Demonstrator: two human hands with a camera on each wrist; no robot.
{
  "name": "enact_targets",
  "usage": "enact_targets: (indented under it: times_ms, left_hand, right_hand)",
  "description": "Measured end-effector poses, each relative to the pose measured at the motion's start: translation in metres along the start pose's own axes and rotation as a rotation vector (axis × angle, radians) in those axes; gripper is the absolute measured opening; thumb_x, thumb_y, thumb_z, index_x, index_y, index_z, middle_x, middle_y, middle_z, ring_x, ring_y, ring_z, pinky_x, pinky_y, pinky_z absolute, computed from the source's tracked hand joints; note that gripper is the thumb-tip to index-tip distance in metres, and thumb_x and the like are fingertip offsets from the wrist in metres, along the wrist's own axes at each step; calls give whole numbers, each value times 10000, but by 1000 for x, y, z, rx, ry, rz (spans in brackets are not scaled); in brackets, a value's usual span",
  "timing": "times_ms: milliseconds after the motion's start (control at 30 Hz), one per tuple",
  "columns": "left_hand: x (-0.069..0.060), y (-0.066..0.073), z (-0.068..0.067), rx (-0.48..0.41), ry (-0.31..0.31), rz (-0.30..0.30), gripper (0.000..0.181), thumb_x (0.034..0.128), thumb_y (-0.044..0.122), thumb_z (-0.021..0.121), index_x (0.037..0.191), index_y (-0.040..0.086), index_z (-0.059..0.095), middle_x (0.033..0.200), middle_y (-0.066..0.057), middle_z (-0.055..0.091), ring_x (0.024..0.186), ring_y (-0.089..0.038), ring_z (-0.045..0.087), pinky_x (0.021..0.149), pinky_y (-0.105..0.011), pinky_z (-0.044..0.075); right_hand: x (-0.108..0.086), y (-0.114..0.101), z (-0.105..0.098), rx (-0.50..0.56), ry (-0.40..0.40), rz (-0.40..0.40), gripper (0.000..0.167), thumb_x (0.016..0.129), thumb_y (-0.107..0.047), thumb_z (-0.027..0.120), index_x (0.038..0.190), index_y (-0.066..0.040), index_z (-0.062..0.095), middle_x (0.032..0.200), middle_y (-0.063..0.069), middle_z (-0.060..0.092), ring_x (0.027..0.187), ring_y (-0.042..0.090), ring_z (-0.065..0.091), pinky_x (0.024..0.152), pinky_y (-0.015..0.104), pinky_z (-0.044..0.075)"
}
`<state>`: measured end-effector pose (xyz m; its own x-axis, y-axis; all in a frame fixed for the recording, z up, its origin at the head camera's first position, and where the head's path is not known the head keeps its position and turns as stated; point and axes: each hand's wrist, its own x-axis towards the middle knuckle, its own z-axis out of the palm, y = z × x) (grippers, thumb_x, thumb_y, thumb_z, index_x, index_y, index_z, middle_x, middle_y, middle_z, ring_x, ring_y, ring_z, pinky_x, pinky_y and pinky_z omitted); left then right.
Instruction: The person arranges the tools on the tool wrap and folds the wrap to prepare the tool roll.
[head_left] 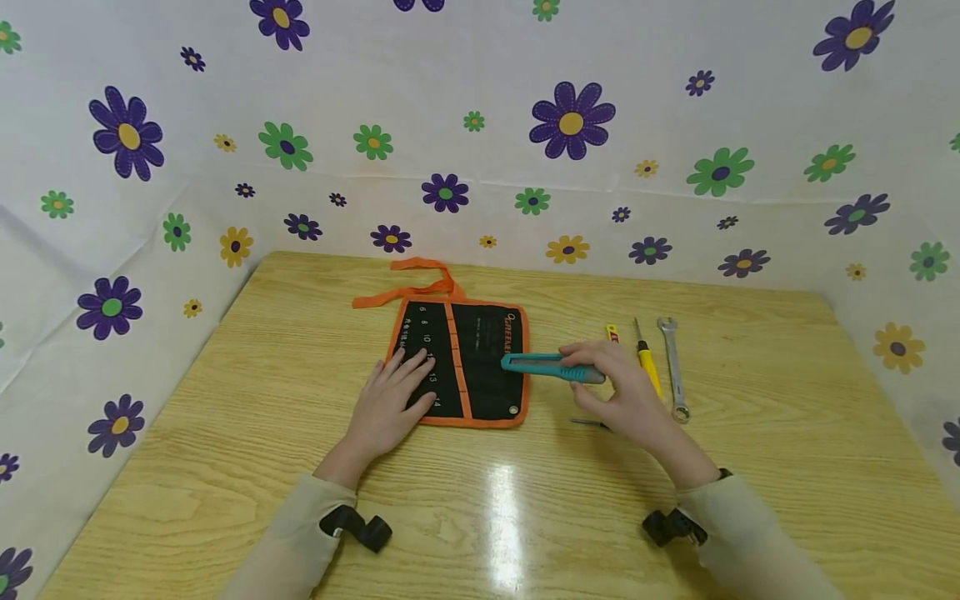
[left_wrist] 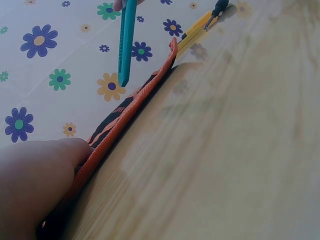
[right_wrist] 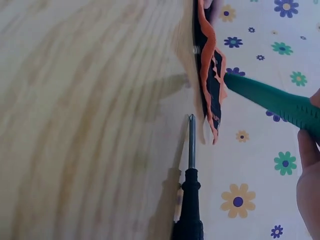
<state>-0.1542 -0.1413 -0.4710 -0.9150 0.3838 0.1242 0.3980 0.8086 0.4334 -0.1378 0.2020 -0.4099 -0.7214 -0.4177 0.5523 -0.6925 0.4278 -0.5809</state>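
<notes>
Resting open on the black pouch (head_left: 487,396), the person's left hand (head_left: 386,408) lays its straight fingers across the pouch's left part, right where the printing runs. From where I stand, the pouch lies on the wooden table (head_left: 225,350), edged in orange, with orange straps (head_left: 427,287) trailing from its far side. White numbers go down its left panel from far to near: 6, 8, 10, then one partly covered by a fingertip, then 13 and 14. A line of small characters beside them is too small for me to read. On its right panel, orange lettering set sideways looks like "GREENE", its end hidden by the knife, with finer grey print next to it that I can't make out. The right hand (head_left: 622,396) pinches the teal utility knife (head_left: 536,364) between fingers and thumb, its tip over the pouch's right panel; I can't tell whether they touch. To the right of the pouch lie a yellow tool (head_left: 612,332) with a red label, its wording too tiny to read, a yellow-handled screwdriver (head_left: 648,367) and, farther out, a metal wrench (head_left: 673,367). Near the pouch's near right corner is a dark-handled screwdriver (right_wrist: 191,200) with a cross-shaped tip.
</notes>
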Motion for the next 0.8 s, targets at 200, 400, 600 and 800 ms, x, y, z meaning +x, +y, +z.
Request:
enact_targets:
  times_ms: [200,400,600,800]
  left_hand:
    - [-1,1,0,-3,-2,-1,543,990,387,487,1471,149,405,1535,-27,308,1437,-293,149,1143,-504,67]
    - [-2,1,0,-3,11,7,539,984,370,502,1463,136,420,1528,-40,325,1431,-310,167,1138,-519,82]
    - [-2,1,0,-8,3,1,543,987,386,492,1468,150,410,1533,-25,312,1436,-295,153,1142,-509,71]
    - [-1,0,1,7,5,1,543,989,398,480,1472,160,406,1535,-14,308,1437,-287,151,1143,-505,74]
  right_hand:
    - [-3,-4,5,79,-60,-15,399,757,107,711,1109,-69,647,1195,130,620,1087,258,543,913,207,422]
    - [-6,-4,8,138,-121,3,379,799,94,686,1121,-103,652,1236,86,612,1127,224,536,921,226,441]
    - [-9,-1,11,167,-183,44,367,826,65,680,1134,-133,658,1268,66,600,1154,202,516,932,267,435]
    - [-5,-8,13,187,-211,42,354,790,137,675,1104,-27,654,1238,188,593,1143,304,532,948,255,431]
